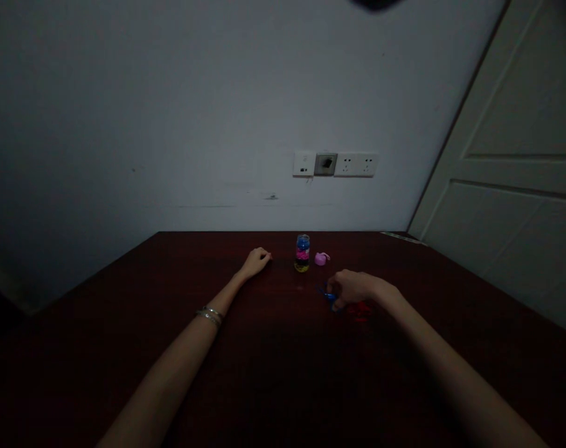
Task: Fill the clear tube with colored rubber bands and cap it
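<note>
My left hand [255, 262] rests on the dark red table, its fingers curled in with nothing visible in them. Beside it, to the right, stands an uncapped clear jar [302, 254] with layers of yellow, dark, pink and blue small pieces inside. A pink lid with a loop [320, 259] lies just right of the jar. Nearer to me, my right hand [351, 287] reaches down to the tabletop, thumb and fingers pinched around some thin blue pieces [330, 297]; their exact kind is too dark to make out. Red pieces [360, 310] lie under and beside that hand.
The table [273, 348] meets a pale wall at its far edge. On the wall is a row of sockets and switch plates [356, 165]. A white panelled door [507, 205] stands at the right. A pale strip [403, 238] lies along the table's far right edge.
</note>
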{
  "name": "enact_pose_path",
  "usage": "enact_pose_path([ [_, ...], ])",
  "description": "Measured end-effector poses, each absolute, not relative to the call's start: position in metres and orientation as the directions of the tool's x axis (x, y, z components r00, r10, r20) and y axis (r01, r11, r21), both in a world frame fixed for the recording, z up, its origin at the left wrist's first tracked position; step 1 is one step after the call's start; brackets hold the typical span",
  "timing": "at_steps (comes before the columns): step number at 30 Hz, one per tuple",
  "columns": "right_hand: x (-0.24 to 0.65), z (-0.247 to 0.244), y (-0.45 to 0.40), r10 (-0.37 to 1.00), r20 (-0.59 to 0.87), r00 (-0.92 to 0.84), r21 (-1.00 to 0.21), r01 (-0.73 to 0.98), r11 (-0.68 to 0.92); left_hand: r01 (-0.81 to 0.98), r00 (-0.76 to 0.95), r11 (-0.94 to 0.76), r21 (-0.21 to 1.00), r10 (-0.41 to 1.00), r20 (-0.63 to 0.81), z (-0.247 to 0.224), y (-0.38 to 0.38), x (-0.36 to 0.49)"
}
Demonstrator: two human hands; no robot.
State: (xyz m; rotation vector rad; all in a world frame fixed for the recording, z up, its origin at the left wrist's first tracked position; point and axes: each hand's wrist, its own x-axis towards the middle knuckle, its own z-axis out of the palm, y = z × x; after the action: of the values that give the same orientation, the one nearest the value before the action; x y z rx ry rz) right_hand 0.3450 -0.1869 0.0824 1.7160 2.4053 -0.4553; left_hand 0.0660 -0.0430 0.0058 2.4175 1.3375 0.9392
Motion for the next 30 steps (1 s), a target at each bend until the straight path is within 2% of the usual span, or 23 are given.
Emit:
enact_pose_path([
  [4,0.345,0.077,-0.184,0.886,-0.328,-0.328,-0.160,0.944,0.290,0.672,0.384,-0.566,0.477,0.817,0.430,0.005,-0.042,0.066],
  [11,0.340,0.076,-0.185,0.862,-0.362,-0.355,-0.264,0.926,0.271,0.678,0.379,-0.562,0.474,0.820,0.429,0.007,-0.043,0.067],
  [24,0.354,0.067,-0.177,0.821,-0.237,-0.520,-0.551,0.768,0.327,0.663,0.377,-0.567,0.489,0.817,0.436,0.005,-0.042,0.066],
  [30,0.357,0.067,-0.173,0.827,-0.169,-0.537,-0.646,0.694,0.319,0.671,0.371,-0.560,0.486,0.821,0.433,0.004,-0.041,0.066],
])
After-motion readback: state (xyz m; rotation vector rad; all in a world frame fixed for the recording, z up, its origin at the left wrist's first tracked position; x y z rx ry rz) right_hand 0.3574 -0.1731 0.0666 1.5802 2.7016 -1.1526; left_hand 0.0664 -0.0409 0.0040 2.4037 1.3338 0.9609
